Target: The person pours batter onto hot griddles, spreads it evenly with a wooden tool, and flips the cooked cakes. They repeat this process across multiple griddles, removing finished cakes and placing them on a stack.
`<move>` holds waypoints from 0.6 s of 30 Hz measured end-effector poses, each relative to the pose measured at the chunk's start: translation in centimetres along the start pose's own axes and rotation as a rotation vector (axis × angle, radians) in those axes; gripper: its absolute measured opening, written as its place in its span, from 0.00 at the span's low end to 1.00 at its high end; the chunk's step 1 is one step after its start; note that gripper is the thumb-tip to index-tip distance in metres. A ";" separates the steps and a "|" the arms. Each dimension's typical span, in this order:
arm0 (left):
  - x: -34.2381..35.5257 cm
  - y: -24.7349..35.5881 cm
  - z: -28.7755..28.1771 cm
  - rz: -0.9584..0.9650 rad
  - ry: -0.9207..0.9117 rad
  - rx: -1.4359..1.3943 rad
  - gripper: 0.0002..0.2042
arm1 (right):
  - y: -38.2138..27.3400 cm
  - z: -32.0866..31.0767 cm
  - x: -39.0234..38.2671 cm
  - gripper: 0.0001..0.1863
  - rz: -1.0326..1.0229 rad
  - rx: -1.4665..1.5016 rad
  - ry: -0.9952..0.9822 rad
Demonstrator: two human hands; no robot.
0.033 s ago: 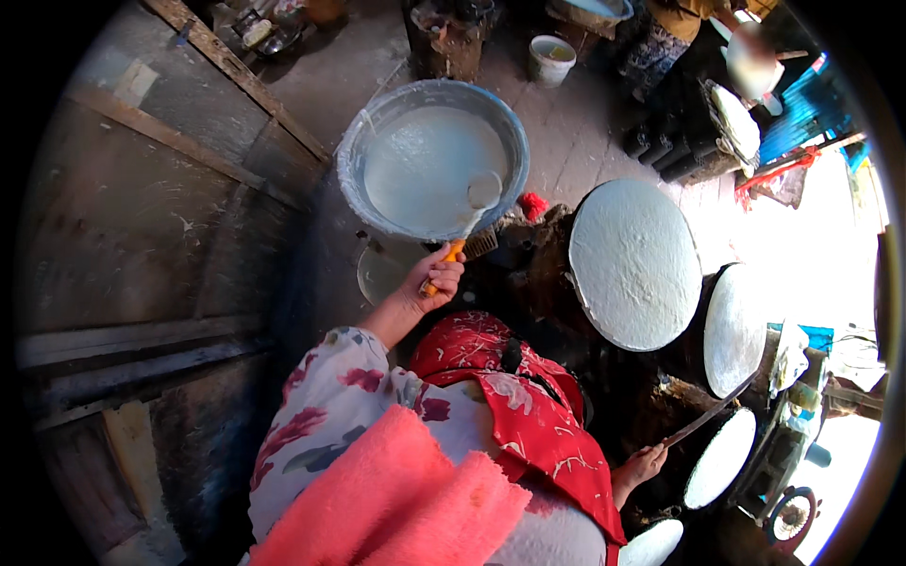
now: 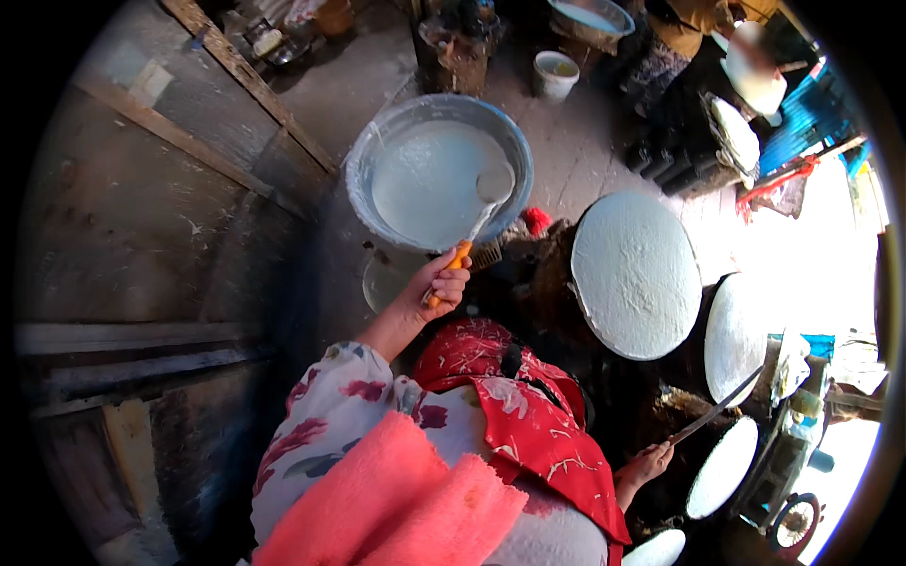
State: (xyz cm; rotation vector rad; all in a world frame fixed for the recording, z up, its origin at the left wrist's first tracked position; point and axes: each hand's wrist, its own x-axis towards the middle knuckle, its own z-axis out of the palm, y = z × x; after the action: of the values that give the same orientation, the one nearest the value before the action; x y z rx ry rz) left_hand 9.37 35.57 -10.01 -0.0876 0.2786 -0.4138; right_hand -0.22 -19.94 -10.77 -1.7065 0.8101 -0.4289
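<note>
In the head view, an orange-handled ladle (image 2: 495,183) is gripped by the left hand (image 2: 442,285), whose fingers are closed around the handle. The ladle's long axis is pointed from the near left toward the far right, and its pale bowl is held within the rim of a wide basin (image 2: 356,193), by the basin's right side. White liquid (image 2: 425,174) is contained there; whether the bowl is dipped into it or held just above cannot be told. The basin is set on the far side of the left hand and is reached by that hand, the right being well apart from it. A large round white surface (image 2: 635,275) is placed to the right of the basin and a little nearer, so that the ladle's bowl is separated from it by a sideways gap. A long thin tool (image 2: 717,411) is grasped by the right hand (image 2: 646,464), low on the right, and is likewise slanted toward the far right. Its tip is seen close to the near edge of a second round surface (image 2: 734,340); contact cannot be confirmed. A third round surface (image 2: 723,468) is seen just right of the right hand.
</note>
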 end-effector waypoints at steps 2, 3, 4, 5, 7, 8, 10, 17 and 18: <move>-1.6 -1.1 4.9 0.052 -0.034 0.253 0.14 | -1.5 2.1 0.5 0.18 -0.012 0.030 -0.025; -2.3 -1.3 6.6 0.125 0.002 0.444 0.14 | -1.3 2.8 0.8 0.18 -0.031 0.026 -0.045; -3.1 -1.4 8.3 0.200 0.040 0.632 0.14 | -1.3 3.3 1.1 0.18 -0.051 0.021 -0.065; -4.1 -1.5 9.9 0.285 0.084 0.823 0.14 | -1.2 4.1 1.4 0.18 -0.070 0.021 -0.093; -5.0 -0.8 11.6 0.385 0.143 1.014 0.14 | -1.4 5.4 1.6 0.18 -0.105 0.055 -0.132; -5.2 0.1 11.7 0.442 0.164 1.087 0.13 | -1.2 6.1 1.5 0.18 -0.119 0.076 -0.156; -5.2 1.6 11.1 0.465 0.186 1.079 0.13 | 2.3 6.2 3.4 0.17 -0.208 0.091 -0.191; -4.7 5.3 7.9 0.249 0.223 0.125 0.13 | 1.4 6.4 -0.3 0.18 -0.158 0.071 -0.247; -4.8 4.7 8.3 0.257 0.210 0.156 0.13 | 1.7 5.8 -0.6 0.18 -0.140 0.039 -0.230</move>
State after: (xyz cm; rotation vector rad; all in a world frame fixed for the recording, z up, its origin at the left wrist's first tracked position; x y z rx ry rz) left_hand 9.31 42.10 -1.48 0.1444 0.4575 -0.1877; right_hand 2.61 -15.69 -14.01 -1.7451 0.5148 -0.3335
